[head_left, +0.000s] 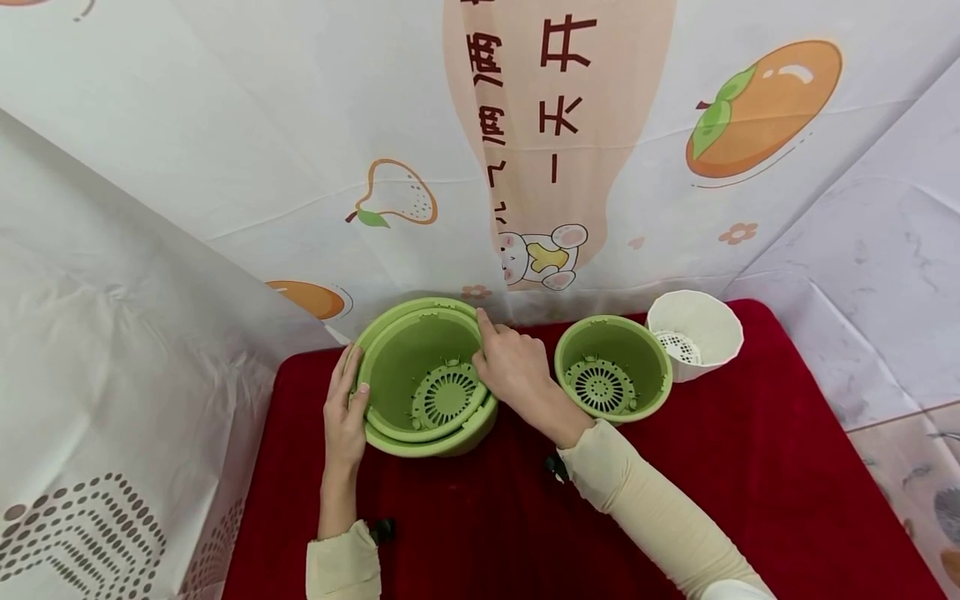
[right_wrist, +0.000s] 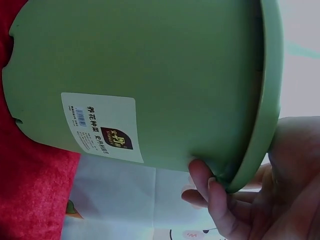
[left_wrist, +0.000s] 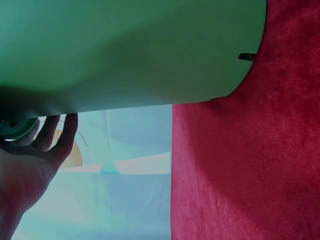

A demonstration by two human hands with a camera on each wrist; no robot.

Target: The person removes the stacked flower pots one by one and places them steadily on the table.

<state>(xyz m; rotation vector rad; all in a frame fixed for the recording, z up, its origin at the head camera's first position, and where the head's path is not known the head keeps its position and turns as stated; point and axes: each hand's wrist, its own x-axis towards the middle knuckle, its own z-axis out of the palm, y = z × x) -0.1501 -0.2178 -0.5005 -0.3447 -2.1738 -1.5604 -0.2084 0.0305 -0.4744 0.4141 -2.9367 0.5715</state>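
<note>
Two light green plastic flower pots stand nested on the table at centre left. The smaller inner pot [head_left: 401, 350] has a slotted base; the larger outer pot [head_left: 465, 437] surrounds it. At their left side my left hand [head_left: 345, 421] holds the outer rim, thumb at the edge and fingers along the outside wall. My right hand [head_left: 513, 362] grips the right side of the rims. In the right wrist view, fingertips [right_wrist: 200, 177] curl under the lip of the outer pot, whose wall carries a white label [right_wrist: 105, 127].
Right of my right hand stands another green pot [head_left: 611, 367] with a slotted base. A white pot [head_left: 697, 333] with a perforated base is close behind it, tilted. Dark red cloth [head_left: 465, 533] covers the table. A printed fabric backdrop [head_left: 300, 167] rises behind the far edge.
</note>
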